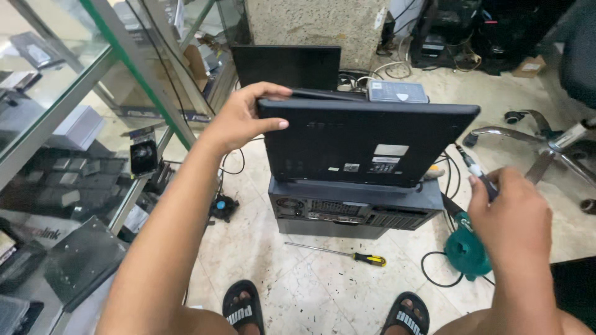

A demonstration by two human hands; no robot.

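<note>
Left hand [243,119] clamped on the top left corner of a black laptop [363,141], fingers curled over the far edge, thumb pressed flat along the near face. Laptop held up on edge, underside with its white stickers toward the camera, lower edge resting on a dark desktop case [347,209] lying flat on the tiled floor [298,279]. Right hand [510,212] closed round a slim tool [475,169] with a black and white tip, tip pointing up toward the laptop's right lower corner, near it but apart; how the fingers sit underneath, hidden by the back of the hand. Just below that hand, a teal blower [464,251] on the floor with a black cable looping off it. In front of the case, a screwdriver [338,252] with a yellow and black handle lying flat, well apart from both hands. Behind the laptop, a second black screen [287,65] standing upright against a stone pillar. To the left, glass shelving [74,124] stacked with parts. To the right, chair base [540,139] with castors. At the bottom edge, two black sandals [242,307].
</note>
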